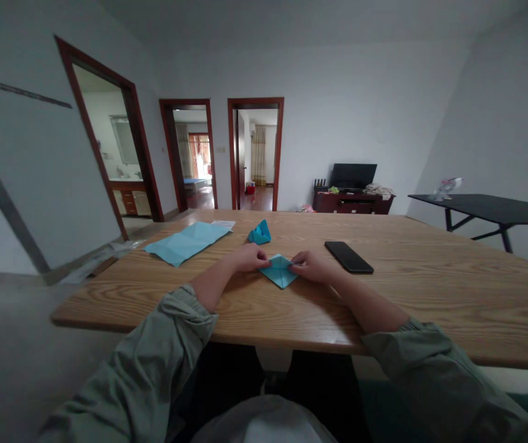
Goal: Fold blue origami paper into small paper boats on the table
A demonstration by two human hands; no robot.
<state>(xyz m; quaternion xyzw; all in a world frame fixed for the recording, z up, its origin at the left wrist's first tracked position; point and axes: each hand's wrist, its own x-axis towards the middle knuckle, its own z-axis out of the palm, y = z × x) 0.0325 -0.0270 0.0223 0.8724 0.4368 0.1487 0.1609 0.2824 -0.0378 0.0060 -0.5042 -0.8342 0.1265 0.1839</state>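
Observation:
A light blue folded paper, roughly diamond-shaped with a crease across it, lies on the wooden table between my hands. My left hand pinches its left corner. On the opposite corner, my right hand is closed with thumb and fingertips at the paper's edge. Just behind my left hand sits a small darker blue origami piece, folded into a pointed, standing shape. Farther left, a larger creased sheet of light blue paper is spread out. My fingers hide parts of both held corners.
The wooden table spans the view in front of me. A black smartphone lies right of my right hand. A white slip shows beyond the large sheet. At the far right stands a black table; a television is at the back wall.

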